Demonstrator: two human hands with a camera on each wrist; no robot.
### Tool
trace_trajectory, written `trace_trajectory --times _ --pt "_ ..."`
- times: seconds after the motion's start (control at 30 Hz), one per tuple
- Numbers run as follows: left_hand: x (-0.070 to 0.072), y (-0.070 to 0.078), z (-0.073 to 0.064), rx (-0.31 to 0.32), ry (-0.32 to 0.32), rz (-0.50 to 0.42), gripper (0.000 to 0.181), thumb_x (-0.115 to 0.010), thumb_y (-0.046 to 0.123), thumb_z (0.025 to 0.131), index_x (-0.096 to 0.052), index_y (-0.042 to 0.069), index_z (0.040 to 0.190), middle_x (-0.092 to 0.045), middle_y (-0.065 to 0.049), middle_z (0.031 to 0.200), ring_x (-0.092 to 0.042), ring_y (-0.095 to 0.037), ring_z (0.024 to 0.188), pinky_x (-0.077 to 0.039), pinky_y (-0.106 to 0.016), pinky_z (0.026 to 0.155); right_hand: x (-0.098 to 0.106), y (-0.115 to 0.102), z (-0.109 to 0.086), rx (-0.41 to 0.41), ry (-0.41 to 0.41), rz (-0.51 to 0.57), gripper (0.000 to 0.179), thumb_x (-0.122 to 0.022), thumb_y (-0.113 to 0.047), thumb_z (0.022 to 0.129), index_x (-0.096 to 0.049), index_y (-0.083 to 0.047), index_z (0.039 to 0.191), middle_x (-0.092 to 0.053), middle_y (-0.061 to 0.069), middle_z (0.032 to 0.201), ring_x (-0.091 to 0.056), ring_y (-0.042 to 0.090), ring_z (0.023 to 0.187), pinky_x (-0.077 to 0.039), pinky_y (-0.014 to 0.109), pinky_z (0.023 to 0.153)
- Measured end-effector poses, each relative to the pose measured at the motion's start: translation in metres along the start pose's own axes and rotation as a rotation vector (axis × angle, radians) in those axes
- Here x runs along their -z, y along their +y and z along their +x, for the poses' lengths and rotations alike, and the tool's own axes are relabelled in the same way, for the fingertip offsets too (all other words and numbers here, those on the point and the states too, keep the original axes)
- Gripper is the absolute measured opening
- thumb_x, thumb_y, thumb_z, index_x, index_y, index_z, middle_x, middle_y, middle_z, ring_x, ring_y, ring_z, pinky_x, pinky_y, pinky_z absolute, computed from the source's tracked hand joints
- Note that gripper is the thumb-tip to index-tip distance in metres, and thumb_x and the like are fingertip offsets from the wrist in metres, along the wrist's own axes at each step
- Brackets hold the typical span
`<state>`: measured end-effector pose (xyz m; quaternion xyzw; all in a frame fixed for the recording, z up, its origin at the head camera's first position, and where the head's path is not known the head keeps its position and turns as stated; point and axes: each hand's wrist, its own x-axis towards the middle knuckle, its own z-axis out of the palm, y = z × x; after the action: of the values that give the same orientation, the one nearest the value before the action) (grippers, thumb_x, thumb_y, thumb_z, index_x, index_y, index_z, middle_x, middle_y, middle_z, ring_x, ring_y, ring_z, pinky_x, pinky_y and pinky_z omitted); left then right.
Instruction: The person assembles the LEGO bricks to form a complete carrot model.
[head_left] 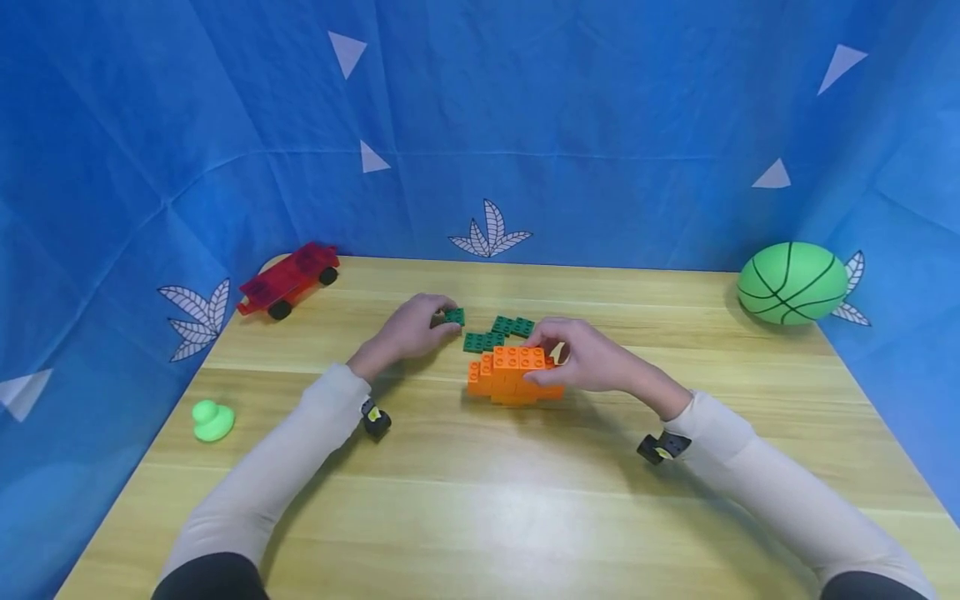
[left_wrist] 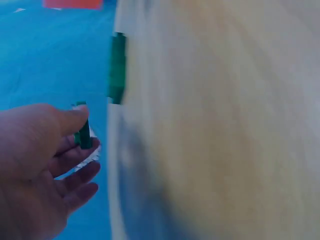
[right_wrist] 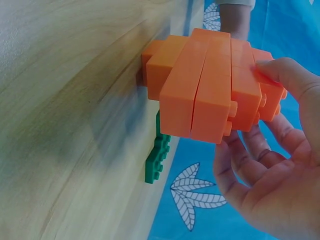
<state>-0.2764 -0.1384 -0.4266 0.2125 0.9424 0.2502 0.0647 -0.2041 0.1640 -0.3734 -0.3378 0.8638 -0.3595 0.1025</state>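
Note:
My left hand pinches a small green building brick between thumb and fingers, low over the table. In the head view that brick's studs face up. An orange block assembly, stepped at its ends and studded on top, is in the grip of my right hand. The right wrist view shows my thumb on one side of the orange blocks and my fingers behind them. More flat green bricks lie just behind the assembly, between my two hands.
A red toy car stands at the table's back left corner. Nearer on the left side sits a light green toy with a round knob. A green ball with black lines rests at the back right. Blue patterned cloth hangs behind the wooden table.

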Motion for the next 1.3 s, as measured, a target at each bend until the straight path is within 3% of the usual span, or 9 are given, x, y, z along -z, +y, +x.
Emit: trace_trajectory --times 0.13,0.23,0.37,0.47,0.63,0.9,1.3 --pt "0.011 0.018 -0.010 -0.058 0.014 -0.102 0.045 -0.063 0.036 0.103 -0.059 0.013 0.141 -0.064 -0.007 0.137 -0.060 -0.025 0.121 -0.052 -0.045 0.103 0.000 0.000 0.000 0.003 -0.006 -0.005 0.028 -0.082 -0.022 0.088 -0.069 -0.013 0.111 -0.068 0.001 0.104 -0.062 0.017 0.094 -0.059 0.038 0.078" --pt "0.018 0.038 -0.022 -0.155 0.021 -0.155 0.043 -0.065 0.036 0.101 -0.062 0.014 0.138 -0.066 -0.004 0.134 -0.062 -0.022 0.114 -0.054 -0.042 0.101 0.000 0.000 0.001 0.004 -0.010 0.002 0.027 -0.082 -0.022 0.088 -0.069 -0.013 0.110 -0.069 0.001 0.105 -0.063 0.016 0.093 -0.059 0.038 0.078" --pt "0.024 0.063 -0.038 -0.267 -0.008 -0.193 0.042 -0.069 0.035 0.099 -0.065 0.013 0.134 -0.068 -0.001 0.127 -0.064 -0.021 0.107 -0.055 -0.040 0.099 0.000 0.001 0.001 0.010 -0.012 0.016 0.026 -0.082 -0.023 0.088 -0.069 -0.014 0.110 -0.069 0.001 0.105 -0.064 0.016 0.093 -0.059 0.039 0.078" --pt "0.025 0.074 -0.047 -0.292 -0.040 -0.202 0.041 -0.072 0.036 0.097 -0.067 0.014 0.131 -0.069 0.001 0.122 -0.065 -0.023 0.105 -0.057 -0.037 0.092 -0.001 0.002 0.000 0.015 -0.014 0.020 0.025 -0.082 -0.023 0.089 -0.070 -0.014 0.109 -0.069 0.001 0.104 -0.064 0.016 0.092 -0.059 0.039 0.077" --pt "0.025 0.081 -0.053 -0.295 -0.059 -0.201 0.038 -0.073 0.037 0.095 -0.069 0.017 0.127 -0.069 0.002 0.120 -0.067 -0.026 0.104 -0.056 -0.033 0.087 -0.001 0.004 0.001 0.015 -0.014 0.019 0.025 -0.082 -0.023 0.089 -0.070 -0.014 0.109 -0.069 0.000 0.103 -0.064 0.015 0.092 -0.059 0.038 0.077" --pt "0.021 0.080 -0.052 -0.306 -0.082 -0.204 0.038 -0.073 0.036 0.095 -0.070 0.014 0.126 -0.070 0.001 0.116 -0.067 -0.028 0.103 -0.058 -0.048 0.091 -0.001 0.004 0.001 0.014 -0.011 0.007 0.027 -0.082 -0.024 0.089 -0.070 -0.014 0.110 -0.070 0.000 0.102 -0.065 0.015 0.091 -0.060 0.039 0.079" --pt "0.021 0.081 -0.052 -0.295 -0.081 -0.184 0.038 -0.075 0.035 0.094 -0.071 0.014 0.126 -0.069 0.000 0.115 -0.067 -0.025 0.103 -0.059 -0.046 0.091 0.002 0.002 0.002 0.028 -0.017 -0.029 0.028 -0.082 -0.024 0.088 -0.071 -0.012 0.111 -0.072 -0.001 0.102 -0.065 0.015 0.091 -0.059 0.039 0.080"
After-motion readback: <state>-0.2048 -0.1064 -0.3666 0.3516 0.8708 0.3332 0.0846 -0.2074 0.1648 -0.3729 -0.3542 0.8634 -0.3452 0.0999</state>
